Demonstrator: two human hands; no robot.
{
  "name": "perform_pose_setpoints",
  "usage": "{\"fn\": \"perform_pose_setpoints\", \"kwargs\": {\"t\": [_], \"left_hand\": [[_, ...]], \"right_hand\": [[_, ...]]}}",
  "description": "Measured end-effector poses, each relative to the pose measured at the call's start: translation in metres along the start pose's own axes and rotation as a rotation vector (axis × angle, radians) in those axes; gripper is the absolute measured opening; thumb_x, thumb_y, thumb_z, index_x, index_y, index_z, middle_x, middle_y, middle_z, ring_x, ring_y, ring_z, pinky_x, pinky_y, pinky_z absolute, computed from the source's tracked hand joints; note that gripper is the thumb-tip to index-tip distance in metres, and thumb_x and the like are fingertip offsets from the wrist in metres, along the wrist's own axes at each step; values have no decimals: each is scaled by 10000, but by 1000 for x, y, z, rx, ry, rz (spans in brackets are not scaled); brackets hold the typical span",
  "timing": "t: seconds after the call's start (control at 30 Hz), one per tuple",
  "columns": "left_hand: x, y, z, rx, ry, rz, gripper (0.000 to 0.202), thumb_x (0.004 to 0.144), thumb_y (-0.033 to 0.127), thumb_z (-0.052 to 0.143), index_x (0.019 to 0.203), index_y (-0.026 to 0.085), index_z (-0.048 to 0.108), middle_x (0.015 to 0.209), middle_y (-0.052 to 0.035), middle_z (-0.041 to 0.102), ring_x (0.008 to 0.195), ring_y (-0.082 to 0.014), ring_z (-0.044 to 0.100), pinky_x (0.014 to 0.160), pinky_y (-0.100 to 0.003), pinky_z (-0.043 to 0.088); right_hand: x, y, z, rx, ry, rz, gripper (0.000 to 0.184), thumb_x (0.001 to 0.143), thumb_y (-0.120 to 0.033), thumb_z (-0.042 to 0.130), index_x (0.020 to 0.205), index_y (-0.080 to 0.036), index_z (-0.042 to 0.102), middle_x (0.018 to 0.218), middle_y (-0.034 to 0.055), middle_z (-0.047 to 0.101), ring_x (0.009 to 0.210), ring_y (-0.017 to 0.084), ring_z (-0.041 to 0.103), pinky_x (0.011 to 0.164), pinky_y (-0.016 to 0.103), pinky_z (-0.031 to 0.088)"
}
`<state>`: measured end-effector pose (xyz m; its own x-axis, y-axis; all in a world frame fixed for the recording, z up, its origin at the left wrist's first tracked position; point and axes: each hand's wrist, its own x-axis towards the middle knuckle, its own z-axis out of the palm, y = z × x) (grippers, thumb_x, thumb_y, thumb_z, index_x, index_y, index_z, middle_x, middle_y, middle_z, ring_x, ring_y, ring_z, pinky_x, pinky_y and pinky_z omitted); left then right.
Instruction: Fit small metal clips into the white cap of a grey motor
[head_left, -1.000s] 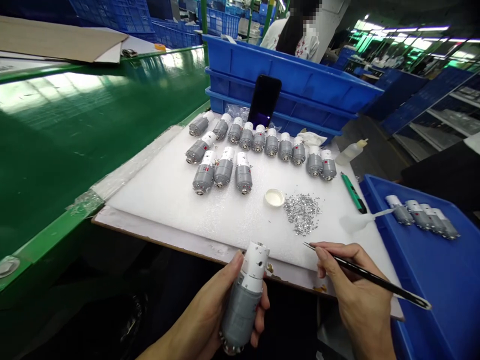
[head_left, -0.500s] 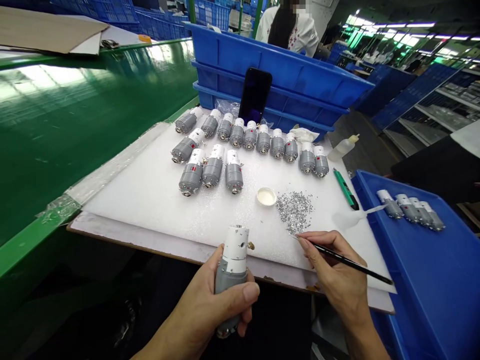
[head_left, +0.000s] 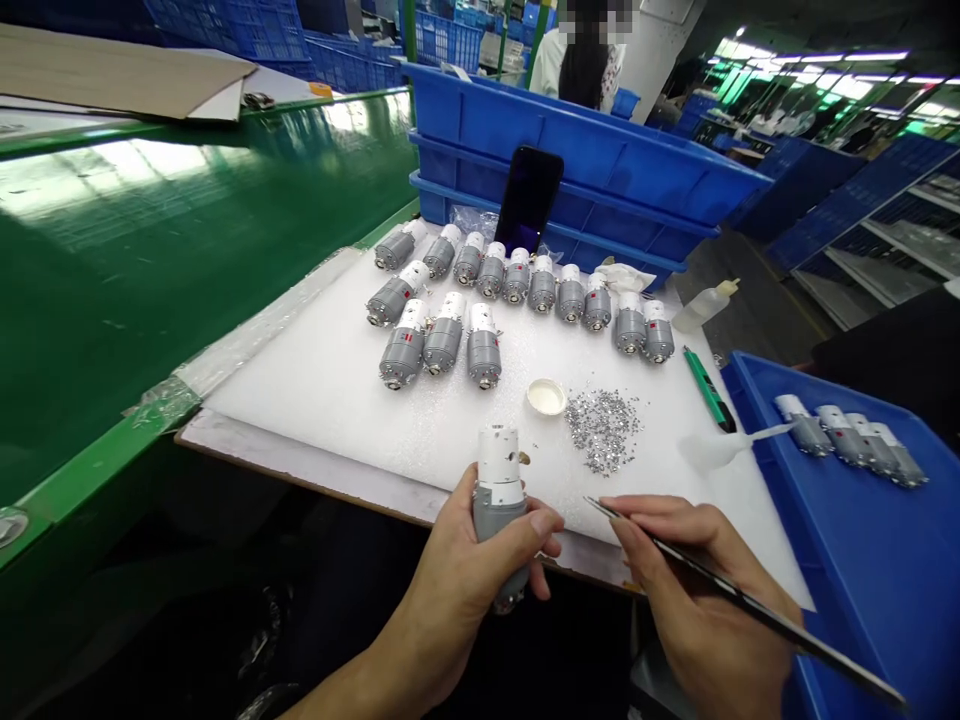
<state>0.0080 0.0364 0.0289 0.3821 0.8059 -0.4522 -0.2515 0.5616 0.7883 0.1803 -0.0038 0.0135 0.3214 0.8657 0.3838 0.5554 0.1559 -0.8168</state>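
My left hand (head_left: pixel 469 570) is wrapped round a grey and white cylindrical model (head_left: pixel 499 510), its white end up, just in front of the board's near edge. In my right hand (head_left: pixel 709 590) is a thin black pen-like tool (head_left: pixel 750 605), gripped between thumb and fingers. Its fine metal tip points left, apart from the model; any bit on the tip is too small to make out. Beyond the tip lies a pile of tiny silvery pieces (head_left: pixel 604 430), beside a small round dish (head_left: pixel 546 398) of pale stuff. Several similar models (head_left: pixel 484 355) stand or lean on the white foam sheet (head_left: pixel 337 400).
Blue crates (head_left: pixel 622 150) stand behind the sheet, a phone (head_left: pixel 529 200) leaning on them. To the right are a squeeze bottle (head_left: pixel 705 306), a green cutter (head_left: pixel 708 388), and a blue tray (head_left: pixel 885 560) with several models. A person (head_left: pixel 577 65) is beyond the crates.
The view has shifted, moving the scene rightward. My right hand has drawn the tool's tip back from the silvery pile, toward me. My left hand has raised the model slightly and moved it right.
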Motion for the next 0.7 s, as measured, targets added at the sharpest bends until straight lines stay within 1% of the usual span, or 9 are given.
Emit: {"fn": "perform_pose_setpoints", "kwargs": {"t": [0.07, 0.17, 0.3, 0.4, 0.47, 0.53, 0.6, 0.63, 0.7], "left_hand": [[2, -1, 4, -73, -29, -3, 305, 852, 375, 697, 995, 150, 549, 814, -11, 667, 570, -72, 574, 584, -196, 427], [3, -1, 7, -179, -75, -32, 246, 864, 337, 680, 964, 151, 552, 760, -2, 647, 543, -66, 556, 543, -179, 407], [2, 1, 3, -264, -91, -82, 195, 849, 302, 688, 860, 142, 577, 698, -1, 624, 530, -62, 549, 538, -168, 410], [0, 4, 0, -283, -103, -103, 200, 836, 307, 701, 812, 141, 593, 693, -7, 626, 526, -64, 548, 543, -169, 418], [-1, 5, -1, -288, -105, -108, 201, 835, 309, 702, 794, 141, 601, 697, -10, 629, 526, -63, 547, 543, -167, 419], [-1, 6, 0, -293, -99, -109, 202, 841, 313, 694, 787, 140, 604, 694, -11, 627, 523, -61, 544, 538, -164, 413], [-1, 6, 0, -293, -97, -107, 205, 842, 320, 693, 798, 139, 605, 695, -12, 627, 525, -62, 545, 537, -164, 412], [0, 7, 0, -288, -96, -103, 208, 843, 323, 693, 810, 138, 605, 701, -12, 628, 527, -63, 548, 542, -165, 415], [1, 7, -1, -272, -88, -84, 222, 839, 334, 703, 851, 137, 600, 722, -13, 632, 535, -65, 554, 552, -170, 424]], "right_hand": [[-5, -15, 2, -6, -3, -89, 97, 841, -202, 724, 828, -228, 631, 887, -20, 754, 795, 121, 733, 684, 155, 573], [-8, -29, 5, -12, -31, -198, 117, 837, -146, 722, 841, -227, 638, 870, -36, 753, 767, 104, 737, 732, 136, 574], [-6, -31, 7, -19, -56, -238, 112, 847, -140, 714, 871, -227, 646, 868, -34, 746, 789, 95, 735, 750, 124, 570], [-5, -30, 8, 45, -91, -267, 142, 839, -102, 707, 892, -216, 641, 891, -16, 742, 805, 108, 735, 736, 148, 586], [-6, -30, 10, 80, -102, -271, 167, 829, -78, 705, 911, -211, 645, 908, -8, 740, 820, 117, 735, 734, 158, 592], [-7, -32, 12, 90, -86, -272, 192, 815, -52, 704, 907, -211, 649, 899, -9, 739, 821, 125, 735, 739, 167, 594], [-8, -34, 13, 102, -69, -247, 190, 812, -47, 700, 883, -214, 646, 884, -11, 740, 796, 130, 734, 701, 175, 595], [-7, -34, 14, 118, -62, -209, 172, 818, -59, 696, 865, -215, 641, 881, -9, 741, 765, 129, 730, 664, 177, 590], [1, -33, 14, 171, -43, -86, 119, 842, -117, 686, 812, -214, 623, 862, -3, 734, 689, 116, 700, 596, 185, 564]]}}
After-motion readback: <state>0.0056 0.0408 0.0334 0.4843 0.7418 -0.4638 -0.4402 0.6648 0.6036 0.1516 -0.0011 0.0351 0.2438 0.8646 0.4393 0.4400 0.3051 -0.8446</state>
